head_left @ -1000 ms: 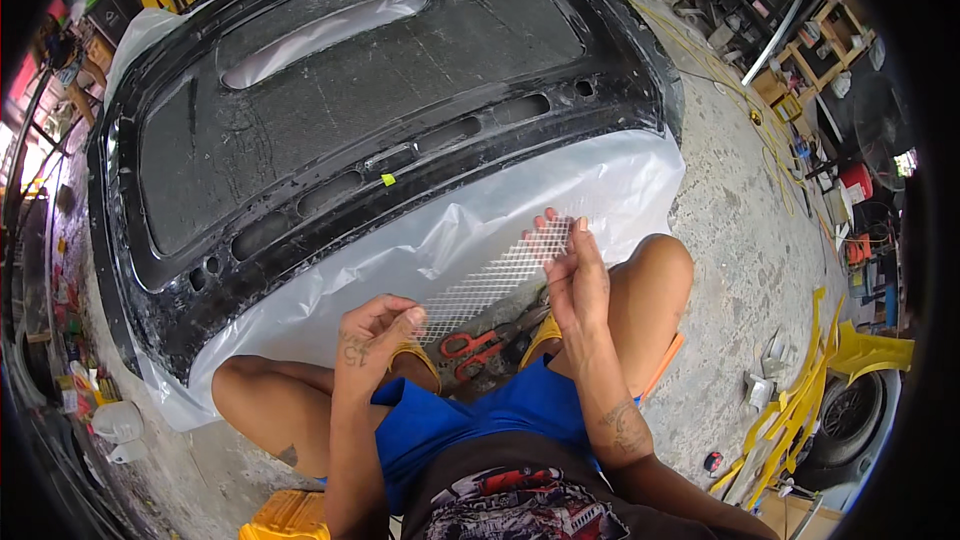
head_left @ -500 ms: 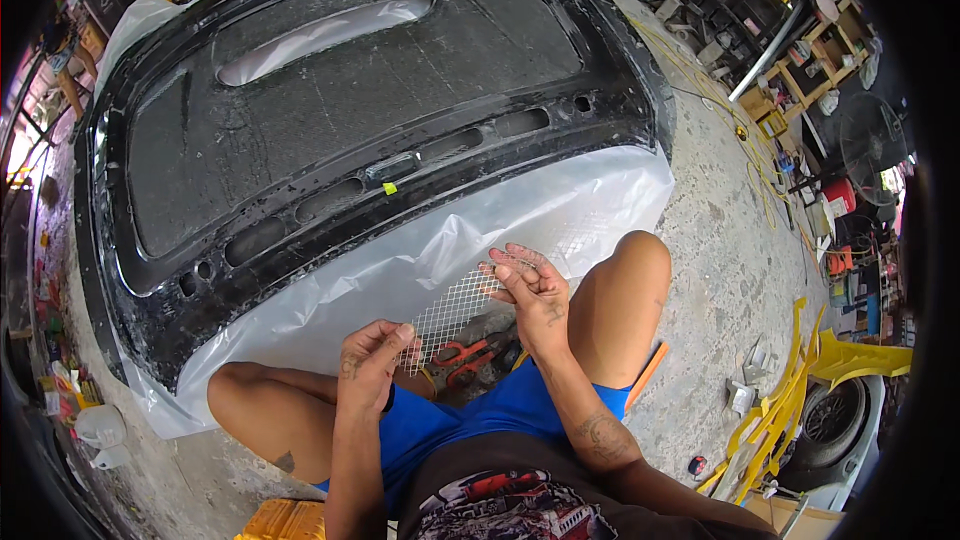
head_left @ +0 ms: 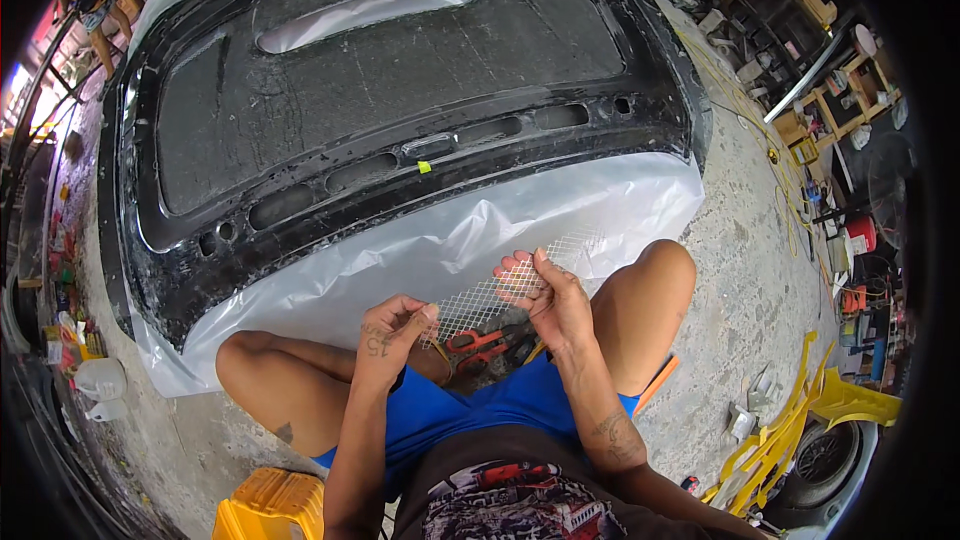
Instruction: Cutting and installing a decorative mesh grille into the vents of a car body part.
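A strip of white open-weave mesh [head_left: 462, 312] is stretched between my two hands above my lap. Its near-left end is pinched between the thumb and fingers of my left hand [head_left: 390, 335]. My right hand [head_left: 562, 305] grips it further along, thumb on top and fingers showing through the weave from behind. Past the right hand, the mesh's free end reaches over the plastic sheet. Below it, an orange-handled cutting tool [head_left: 475, 348] lies on the floor between my legs, partly covered by the mesh, so its exact kind is unclear.
A large black car hood [head_left: 400, 70], underside up, lies in front on a translucent plastic sheet [head_left: 590, 190]. A yellow plastic stool or crate [head_left: 268, 508] stands by my left hip. Yellow body panels [head_left: 770, 440] and a wheel [head_left: 828, 460] are at right; a white jug [head_left: 100, 380] at left.
The mesh has swung from a steep slant to a flatter one. My right hand has rotated, its thumb now across the mesh's upper edge. The view has shifted slightly.
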`<control>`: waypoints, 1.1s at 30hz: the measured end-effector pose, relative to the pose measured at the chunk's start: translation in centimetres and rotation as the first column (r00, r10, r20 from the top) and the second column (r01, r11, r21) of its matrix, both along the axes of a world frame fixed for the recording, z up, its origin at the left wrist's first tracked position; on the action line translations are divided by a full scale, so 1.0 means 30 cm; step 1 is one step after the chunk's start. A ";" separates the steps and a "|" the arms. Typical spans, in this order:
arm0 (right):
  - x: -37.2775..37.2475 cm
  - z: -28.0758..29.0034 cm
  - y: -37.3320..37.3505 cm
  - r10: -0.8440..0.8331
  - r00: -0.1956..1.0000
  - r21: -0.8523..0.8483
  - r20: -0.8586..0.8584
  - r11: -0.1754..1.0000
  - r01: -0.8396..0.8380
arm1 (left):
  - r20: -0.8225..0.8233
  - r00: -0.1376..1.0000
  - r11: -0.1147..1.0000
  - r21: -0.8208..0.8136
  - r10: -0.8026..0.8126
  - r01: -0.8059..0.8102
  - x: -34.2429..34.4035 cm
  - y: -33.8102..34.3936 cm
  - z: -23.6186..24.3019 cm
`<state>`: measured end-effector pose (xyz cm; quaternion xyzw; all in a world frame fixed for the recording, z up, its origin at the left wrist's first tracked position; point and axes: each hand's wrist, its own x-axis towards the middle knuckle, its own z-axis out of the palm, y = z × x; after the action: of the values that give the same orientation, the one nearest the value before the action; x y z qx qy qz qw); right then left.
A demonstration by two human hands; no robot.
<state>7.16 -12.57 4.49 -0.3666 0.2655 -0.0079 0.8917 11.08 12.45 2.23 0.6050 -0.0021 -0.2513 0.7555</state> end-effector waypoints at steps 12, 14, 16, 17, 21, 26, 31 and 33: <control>-0.105 -0.074 0.004 -0.004 0.998 -0.086 0.065 0.996 0.010 | 0.263 0.960 0.974 0.223 -0.090 0.031 0.050 -0.067 0.097; -0.105 -0.056 0.010 0.011 0.999 -0.135 0.050 0.991 -0.004 | 0.428 0.897 0.939 0.341 -0.109 -0.048 0.078 -0.099 0.120; -0.099 -0.017 0.025 0.068 0.997 -0.189 0.030 0.980 -0.061 | 0.462 0.849 0.941 0.319 -0.258 0.113 0.098 -0.123 0.129; -0.097 -0.019 0.025 0.066 0.997 -0.193 0.033 0.979 -0.058 | 0.466 0.846 0.942 0.316 -0.258 0.114 0.100 -0.133 0.131; -0.100 -0.047 0.031 0.098 0.993 -0.218 0.063 0.972 -0.082 | 0.402 0.858 0.902 0.405 -0.321 0.148 0.084 -0.148 0.134; -0.093 -0.037 0.038 0.132 0.990 -0.228 0.038 0.966 -0.120 | 0.467 0.857 0.927 0.374 -0.220 0.035 0.050 -0.163 0.126; -0.093 -0.038 0.038 0.154 0.987 -0.256 0.048 0.957 -0.137 | 0.521 0.828 0.931 0.364 -0.207 0.004 0.037 -0.165 0.088; -0.094 -0.037 0.029 0.183 0.983 -0.293 0.032 0.942 -0.166 | 0.512 0.829 0.927 0.374 -0.224 0.020 0.042 -0.162 0.080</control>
<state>4.35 -11.70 3.38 -0.5145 0.2018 0.0215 0.8332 12.34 7.60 4.61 0.7753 -0.2116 -0.1130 0.5842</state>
